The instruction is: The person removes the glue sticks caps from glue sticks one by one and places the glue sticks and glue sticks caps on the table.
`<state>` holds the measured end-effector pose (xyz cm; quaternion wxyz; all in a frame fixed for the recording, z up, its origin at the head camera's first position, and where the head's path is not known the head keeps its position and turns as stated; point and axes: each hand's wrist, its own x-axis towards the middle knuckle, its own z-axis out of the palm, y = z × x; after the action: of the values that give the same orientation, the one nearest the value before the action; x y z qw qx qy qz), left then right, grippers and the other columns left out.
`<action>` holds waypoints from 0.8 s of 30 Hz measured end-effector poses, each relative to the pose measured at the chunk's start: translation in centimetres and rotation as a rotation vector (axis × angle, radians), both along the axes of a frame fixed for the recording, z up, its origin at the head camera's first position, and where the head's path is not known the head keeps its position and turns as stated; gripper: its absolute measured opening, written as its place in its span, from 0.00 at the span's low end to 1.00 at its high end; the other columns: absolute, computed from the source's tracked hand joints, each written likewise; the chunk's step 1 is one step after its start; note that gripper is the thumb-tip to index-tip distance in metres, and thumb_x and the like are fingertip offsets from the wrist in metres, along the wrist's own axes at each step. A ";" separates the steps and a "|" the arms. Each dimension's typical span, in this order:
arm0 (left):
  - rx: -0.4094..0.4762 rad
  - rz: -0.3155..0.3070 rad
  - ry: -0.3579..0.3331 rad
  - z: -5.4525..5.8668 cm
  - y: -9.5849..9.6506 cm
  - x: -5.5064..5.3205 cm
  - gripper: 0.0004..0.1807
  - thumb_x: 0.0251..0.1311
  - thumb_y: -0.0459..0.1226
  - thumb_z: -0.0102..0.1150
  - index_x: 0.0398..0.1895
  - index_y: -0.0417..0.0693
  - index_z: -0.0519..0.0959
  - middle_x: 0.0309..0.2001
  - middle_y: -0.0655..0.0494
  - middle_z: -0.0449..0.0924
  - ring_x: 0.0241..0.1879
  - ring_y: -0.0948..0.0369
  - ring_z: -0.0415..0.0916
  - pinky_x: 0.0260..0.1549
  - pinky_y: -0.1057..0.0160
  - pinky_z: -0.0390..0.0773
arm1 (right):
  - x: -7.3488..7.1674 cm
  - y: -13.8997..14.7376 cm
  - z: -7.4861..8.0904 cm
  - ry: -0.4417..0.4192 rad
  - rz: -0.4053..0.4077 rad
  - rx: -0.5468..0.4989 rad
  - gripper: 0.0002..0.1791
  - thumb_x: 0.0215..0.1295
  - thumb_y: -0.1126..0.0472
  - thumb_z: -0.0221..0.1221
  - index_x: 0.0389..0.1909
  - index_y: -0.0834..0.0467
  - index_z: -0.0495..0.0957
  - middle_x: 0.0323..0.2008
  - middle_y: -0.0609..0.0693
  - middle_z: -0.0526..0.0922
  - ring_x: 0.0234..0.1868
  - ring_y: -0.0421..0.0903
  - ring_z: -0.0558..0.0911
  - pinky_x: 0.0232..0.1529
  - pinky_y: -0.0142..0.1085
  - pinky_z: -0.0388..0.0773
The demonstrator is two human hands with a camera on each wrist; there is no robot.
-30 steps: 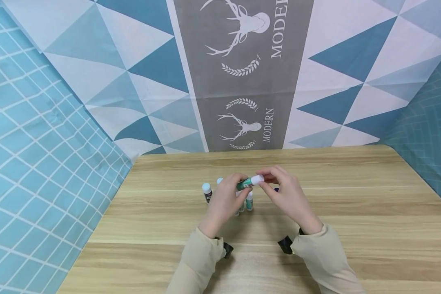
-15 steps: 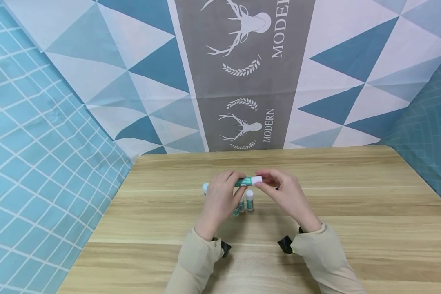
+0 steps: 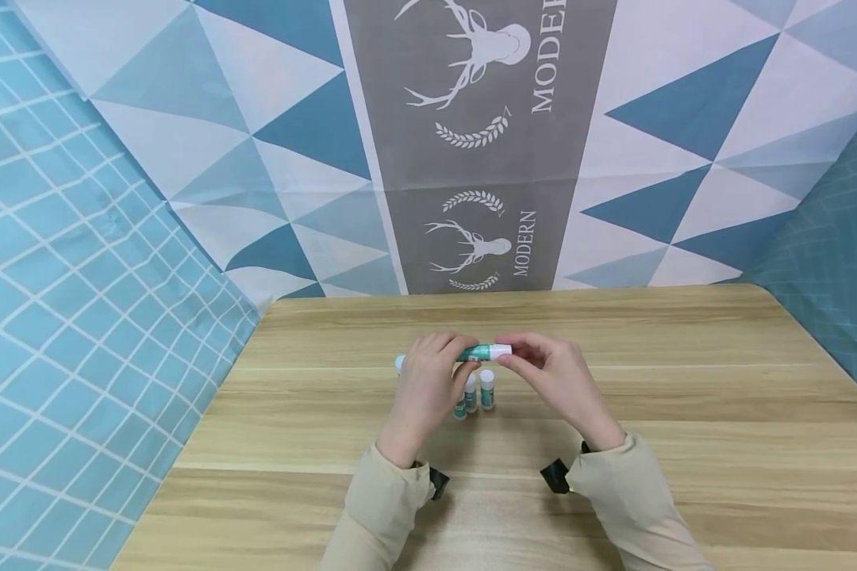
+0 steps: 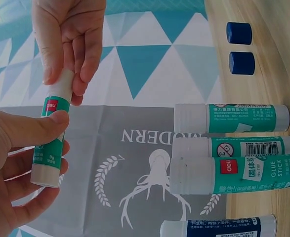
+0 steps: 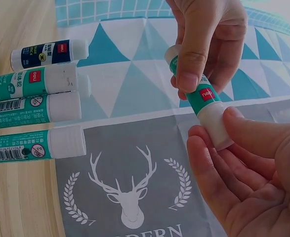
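Note:
A green glue stick with a white cap (image 3: 480,353) is held level above the table, its red logo patch showing in both wrist views. My left hand (image 3: 427,382) grips the green body, thumb across the label in the left wrist view. From the other side, the thumb and fingers of my right hand (image 3: 560,382) pinch the white cap (image 5: 215,126). The cap sits against the green body. Below the hands, several green glue sticks (image 3: 487,390) stand upright on the table, partly hidden by my left hand.
A dark blue glue stick (image 5: 42,54) stands behind the green ones in the right wrist view. Two small blue caps (image 4: 239,33) rest on the wooden table (image 3: 650,333). Patterned cloth (image 3: 471,159) hangs along the table's far edge.
The held glue stick has turned from slanted to nearly level. My left hand has shifted slightly left, baring more of the standing green glue sticks. My right hand stays at the cap.

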<state>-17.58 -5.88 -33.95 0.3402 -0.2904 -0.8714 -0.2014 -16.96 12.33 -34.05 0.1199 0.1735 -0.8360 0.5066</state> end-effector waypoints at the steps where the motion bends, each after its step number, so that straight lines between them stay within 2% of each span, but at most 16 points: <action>1: 0.001 0.001 -0.003 0.0 0.0 0.0 0.11 0.46 0.37 0.67 0.35 0.47 0.80 0.33 0.58 0.80 0.34 0.61 0.76 0.36 0.63 0.73 | 0.0 0.0 0.0 0.001 0.000 0.001 0.14 0.56 0.59 0.61 0.43 0.58 0.80 0.33 0.50 0.83 0.30 0.40 0.82 0.29 0.29 0.77; 16: 0.024 0.044 -0.087 0.0 -0.1 -0.2 0.11 0.47 0.37 0.67 0.36 0.47 0.80 0.35 0.57 0.82 0.37 0.60 0.78 0.40 0.61 0.74 | -0.2 0.3 0.1 0.028 -0.015 -0.020 0.12 0.55 0.63 0.62 0.42 0.59 0.80 0.33 0.51 0.83 0.33 0.42 0.82 0.36 0.31 0.79; 20: 0.032 0.063 -0.100 0.0 -0.2 -0.3 0.12 0.47 0.37 0.67 0.36 0.47 0.80 0.35 0.57 0.82 0.35 0.61 0.78 0.40 0.61 0.75 | -0.2 0.4 0.1 0.012 -0.020 -0.029 0.12 0.56 0.62 0.62 0.42 0.58 0.80 0.34 0.51 0.83 0.34 0.42 0.82 0.34 0.30 0.78; 24: 0.060 0.091 -0.120 0.0 -0.6 -0.4 0.12 0.48 0.37 0.67 0.37 0.47 0.80 0.34 0.56 0.79 0.32 0.61 0.76 0.34 0.63 0.75 | -0.3 0.6 0.1 -0.017 -0.024 -0.030 0.13 0.56 0.61 0.61 0.43 0.57 0.79 0.35 0.52 0.83 0.35 0.44 0.83 0.27 0.30 0.76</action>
<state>-18.02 -6.47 -33.94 0.3045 -0.2278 -0.8961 -0.2289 -17.22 12.95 -33.95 0.1217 0.1574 -0.8312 0.5192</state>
